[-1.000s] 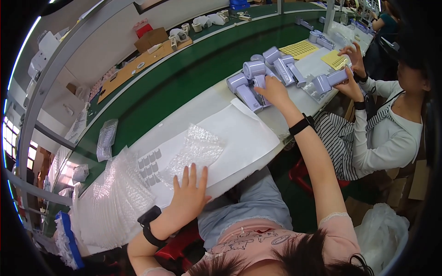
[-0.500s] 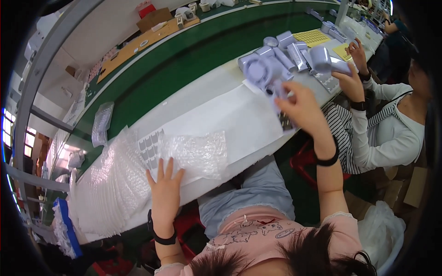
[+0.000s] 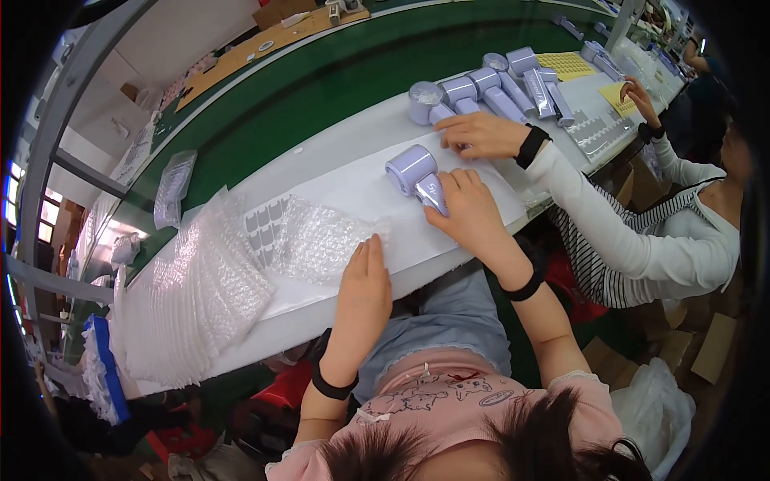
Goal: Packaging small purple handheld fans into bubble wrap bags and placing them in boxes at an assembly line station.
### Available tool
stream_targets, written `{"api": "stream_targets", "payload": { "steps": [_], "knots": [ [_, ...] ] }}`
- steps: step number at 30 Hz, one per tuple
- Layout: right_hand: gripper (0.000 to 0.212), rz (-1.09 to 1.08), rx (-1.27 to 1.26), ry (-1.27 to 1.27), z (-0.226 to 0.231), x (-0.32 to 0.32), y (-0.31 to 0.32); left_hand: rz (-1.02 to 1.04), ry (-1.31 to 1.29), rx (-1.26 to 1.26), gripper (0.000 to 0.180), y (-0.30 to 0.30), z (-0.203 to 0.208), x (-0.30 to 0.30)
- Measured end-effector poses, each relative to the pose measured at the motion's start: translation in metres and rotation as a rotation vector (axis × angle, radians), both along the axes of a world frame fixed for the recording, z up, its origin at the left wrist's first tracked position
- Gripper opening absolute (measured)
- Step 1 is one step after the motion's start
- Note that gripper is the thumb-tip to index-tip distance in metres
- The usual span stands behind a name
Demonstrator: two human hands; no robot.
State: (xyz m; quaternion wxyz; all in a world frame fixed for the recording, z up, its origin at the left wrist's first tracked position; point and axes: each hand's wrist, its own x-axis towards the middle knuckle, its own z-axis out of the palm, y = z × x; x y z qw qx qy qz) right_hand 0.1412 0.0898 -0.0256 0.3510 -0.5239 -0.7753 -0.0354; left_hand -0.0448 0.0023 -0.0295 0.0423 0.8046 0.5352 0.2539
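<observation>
In my right hand (image 3: 467,204) is a lavender hair dryer (image 3: 411,168), gripped by its handle. Its wide cylindrical head points left, over a white sheet (image 3: 337,178). My left hand (image 3: 367,280) has its fingers pressed together at the right end of a clear bubble-wrap bag (image 3: 317,240); its thumb is hidden. That bag lies partly over grey stickers (image 3: 261,232) on the sheet. A fanned stack of bubble-wrap bags (image 3: 180,313) spreads further left.
Several lavender dryers (image 3: 483,80) lie at the table's far right. A co-worker's hand (image 3: 485,135) reaches in beside them, just beyond my right hand. Another bubble package (image 3: 172,188) rests on the green surface (image 3: 265,120). A metal frame post (image 3: 72,96) rises at left.
My right hand has moved left and nearer with the dryer. My left hand has shifted right to the bag's end. The co-worker's arm has reached across toward the dryers.
</observation>
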Motion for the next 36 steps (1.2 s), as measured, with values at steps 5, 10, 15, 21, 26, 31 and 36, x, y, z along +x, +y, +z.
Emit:
{"api": "stream_targets", "payload": {
  "steps": [5,10,15,21,26,31,36],
  "knots": [
    [0.018,0.269,-0.230,0.532,0.017,-0.008,-0.041,0.113,-0.156,-0.100,0.042,-0.001,0.014,-0.006],
    [0.018,0.318,-0.337,0.683,0.013,-0.016,-0.049,-0.044,-0.099,-0.070,0.036,-0.006,0.032,-0.011],
    [0.019,0.116,-0.108,0.506,0.006,0.008,-0.030,-0.092,0.225,-0.067,0.033,-0.013,0.059,-0.053],
    [0.030,0.045,-0.071,0.471,-0.002,0.013,-0.023,0.388,0.430,0.004,0.040,-0.021,0.057,-0.095],
    [0.044,0.119,-0.111,0.836,-0.002,0.002,-0.025,0.340,-0.140,-0.032,0.045,-0.010,0.036,-0.044],
    [0.054,-0.009,-0.066,0.200,-0.006,0.009,-0.028,0.079,0.264,-0.165,0.047,-0.008,0.016,-0.033],
    [0.055,-0.081,-0.255,0.119,-0.009,0.014,-0.030,-0.009,0.514,-0.123,0.048,-0.006,0.026,-0.061]
  ]
}}
